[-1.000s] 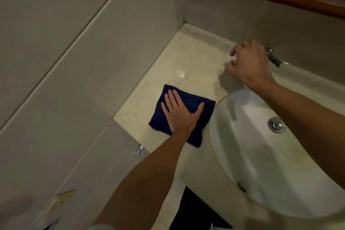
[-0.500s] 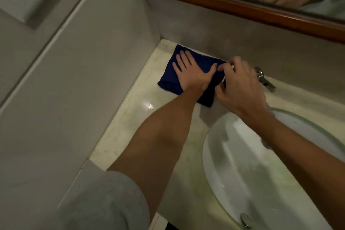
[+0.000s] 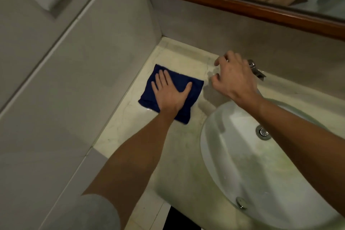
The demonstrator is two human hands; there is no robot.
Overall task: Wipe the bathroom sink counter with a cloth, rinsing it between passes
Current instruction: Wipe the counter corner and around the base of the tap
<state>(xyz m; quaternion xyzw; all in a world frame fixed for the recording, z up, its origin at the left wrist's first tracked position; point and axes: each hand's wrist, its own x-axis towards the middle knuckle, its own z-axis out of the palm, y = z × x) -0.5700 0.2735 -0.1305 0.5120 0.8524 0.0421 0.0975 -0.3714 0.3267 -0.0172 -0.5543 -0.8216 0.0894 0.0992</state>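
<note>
Navy cloth [image 3: 194,87], folded, soft, light, flat on marble counter [image 3: 179,56] left of sink [image 3: 220,136]; left hand [image 3: 170,92] presses it, fingers straight; right hand [image 3: 234,80] loosely curled, holding nothing; I judge an edge pinch best for lifting.

The cloth [image 3: 188,87] is dark blue, folded into a rough square, and lies flat on the pale marble worktop [image 3: 179,61] under the left hand [image 3: 170,92], whose straight fingers press on it. It sits left of the right hand [image 3: 234,78], apart from it. The white oval sink [image 3: 220,132] is set into the worktop just below the right hand's wrist, its metal drain [image 3: 263,132] showing beside the forearm.
</note>
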